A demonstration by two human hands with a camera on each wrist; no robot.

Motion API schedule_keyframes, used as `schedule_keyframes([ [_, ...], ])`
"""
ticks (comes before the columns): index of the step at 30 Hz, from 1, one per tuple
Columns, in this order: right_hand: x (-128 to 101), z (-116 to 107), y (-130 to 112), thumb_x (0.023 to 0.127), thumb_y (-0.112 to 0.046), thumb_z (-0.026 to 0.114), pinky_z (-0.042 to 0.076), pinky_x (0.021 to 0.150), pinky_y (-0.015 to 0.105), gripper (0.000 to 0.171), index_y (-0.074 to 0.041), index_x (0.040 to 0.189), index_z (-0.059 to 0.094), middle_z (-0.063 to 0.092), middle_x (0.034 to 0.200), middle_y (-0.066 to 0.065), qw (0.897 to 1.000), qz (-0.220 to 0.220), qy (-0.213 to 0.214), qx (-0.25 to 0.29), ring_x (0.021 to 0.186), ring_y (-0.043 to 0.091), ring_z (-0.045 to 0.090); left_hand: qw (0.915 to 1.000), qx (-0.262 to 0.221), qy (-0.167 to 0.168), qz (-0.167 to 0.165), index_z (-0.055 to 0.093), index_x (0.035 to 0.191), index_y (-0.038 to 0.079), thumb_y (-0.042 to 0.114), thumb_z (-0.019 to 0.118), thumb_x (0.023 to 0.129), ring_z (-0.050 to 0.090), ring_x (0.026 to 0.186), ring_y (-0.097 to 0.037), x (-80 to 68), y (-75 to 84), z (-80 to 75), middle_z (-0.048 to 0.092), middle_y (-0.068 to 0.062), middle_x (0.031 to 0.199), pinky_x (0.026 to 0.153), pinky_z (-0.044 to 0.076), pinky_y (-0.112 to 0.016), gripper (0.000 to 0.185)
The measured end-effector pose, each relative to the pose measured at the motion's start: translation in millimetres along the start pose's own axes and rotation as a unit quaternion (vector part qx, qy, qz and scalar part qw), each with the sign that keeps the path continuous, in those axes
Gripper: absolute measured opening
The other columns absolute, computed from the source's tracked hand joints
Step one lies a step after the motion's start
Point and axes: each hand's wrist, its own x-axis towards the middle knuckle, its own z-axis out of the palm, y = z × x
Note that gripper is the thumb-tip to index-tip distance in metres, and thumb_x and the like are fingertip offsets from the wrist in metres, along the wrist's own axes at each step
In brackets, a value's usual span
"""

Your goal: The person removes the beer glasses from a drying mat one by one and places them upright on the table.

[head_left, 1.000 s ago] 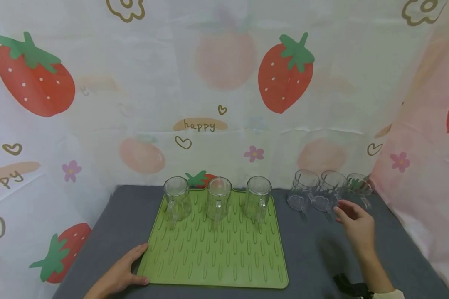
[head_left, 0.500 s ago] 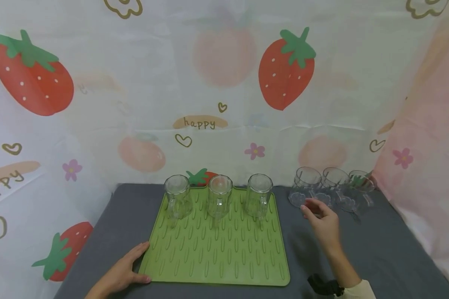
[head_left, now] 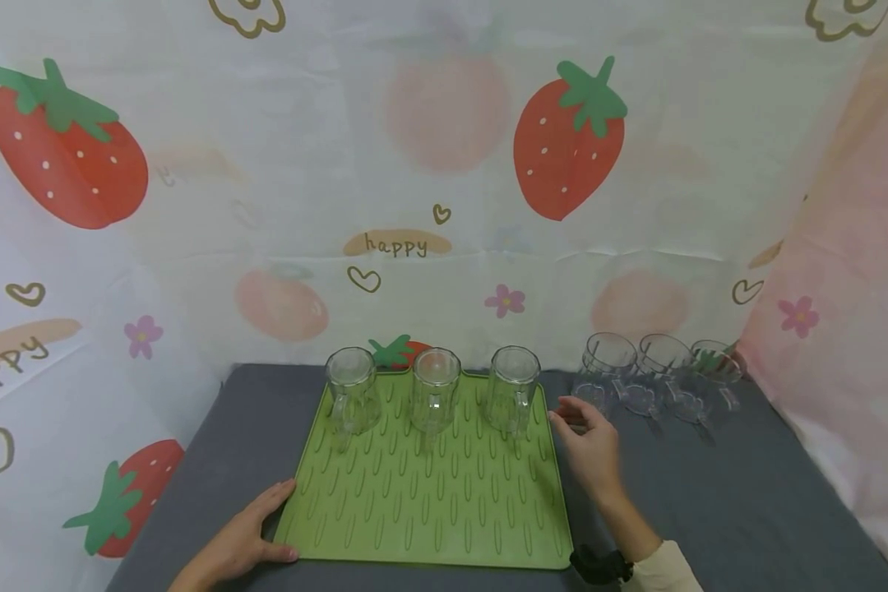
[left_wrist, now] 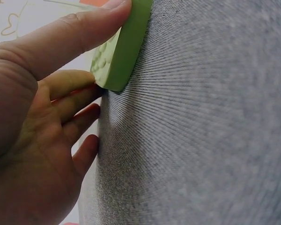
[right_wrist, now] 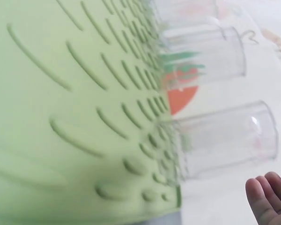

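My left hand (head_left: 240, 534) rests at the left edge of a green ridged silicone mat (head_left: 422, 526); in the left wrist view the thumb (left_wrist: 79, 33) touches the mat's rim. Three clear glass mugs stand upside down in a row along the mat's back: a left mug (head_left: 352, 390), a middle mug (head_left: 435, 390) and a right mug (head_left: 513, 390), handles toward me. Over the mat's right edge, beside the right mug, hovers my right hand (head_left: 590, 448), fingers loosely bent and holding nothing. Its fingertips (right_wrist: 257, 192) appear apart from the nearest mug (right_wrist: 220, 145) in the right wrist view.
Three more clear glass mugs, a near one (head_left: 608, 362), a middle one (head_left: 662, 362) and a far one (head_left: 714, 366), stand upright at the back right of the dark grey tabletop (head_left: 725, 493). A strawberry-print cloth (head_left: 444, 312) hangs behind and at both sides.
My right hand has travelled left, from in front of the upright mugs to the mat's right edge. The left hand and all the mugs stay in place.
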Motion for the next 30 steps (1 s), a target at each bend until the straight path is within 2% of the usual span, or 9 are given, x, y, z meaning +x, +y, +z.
schedule_keyframes([
  [2,-2.4,7.4,0.1,0.088,-0.011,0.072,0.057,0.079,0.026,0.031,0.0,0.117,0.067,0.071,0.102,0.015,1.0,-0.003,0.0,0.002,0.094,0.026,0.068,1.0,-0.001,0.0,0.0,0.031,0.149,-0.006,0.036,0.085,0.072,0.023,0.138,-0.058,0.0,0.0,0.0,0.024,-0.039,0.151,0.101,0.034,-0.069,0.104],
  [6,-7.7,21.0,1.2,0.087,-0.01,0.073,0.058,0.078,0.031,0.032,0.002,0.117,0.067,0.07,0.102,0.016,1.0,-0.007,0.003,0.012,0.094,0.029,0.068,1.0,-0.004,-0.001,-0.001,0.03,0.149,-0.006,0.036,0.084,0.072,0.023,0.139,-0.059,-0.1,-0.2,0.1,0.024,-0.039,0.152,0.101,0.033,-0.07,0.103],
  [12,-12.9,37.1,3.3,0.085,-0.008,0.075,0.059,0.074,0.03,0.031,0.003,0.113,0.067,0.07,0.099,0.018,1.0,-0.016,0.019,0.019,0.089,0.029,0.069,0.9999,-0.01,-0.008,-0.004,0.029,0.15,-0.005,0.035,0.084,0.074,0.021,0.139,-0.059,-0.1,-1.4,0.4,0.022,-0.039,0.152,0.1,0.033,-0.07,0.102],
  [21,-16.0,51.7,6.5,0.084,-0.007,0.076,0.057,0.071,0.021,0.029,0.003,0.111,0.069,0.069,0.096,0.018,0.998,-0.022,0.047,0.042,0.086,0.029,0.068,0.9999,-0.013,-0.009,-0.005,0.028,0.15,-0.006,0.034,0.084,0.074,0.02,0.14,-0.058,1.2,-1.7,0.3,0.021,-0.038,0.153,0.102,0.032,-0.069,0.102],
  [30,-20.1,60.1,4.3,0.082,-0.003,0.076,0.058,0.069,0.025,0.025,0.005,0.105,0.071,0.068,0.089,0.019,0.994,-0.047,0.094,0.038,0.08,0.031,0.069,0.9998,-0.018,-0.008,-0.003,0.028,0.15,-0.006,0.033,0.084,0.074,0.019,0.14,-0.058,0.6,-0.5,-0.6,0.021,-0.038,0.153,0.101,0.033,-0.069,0.102],
])
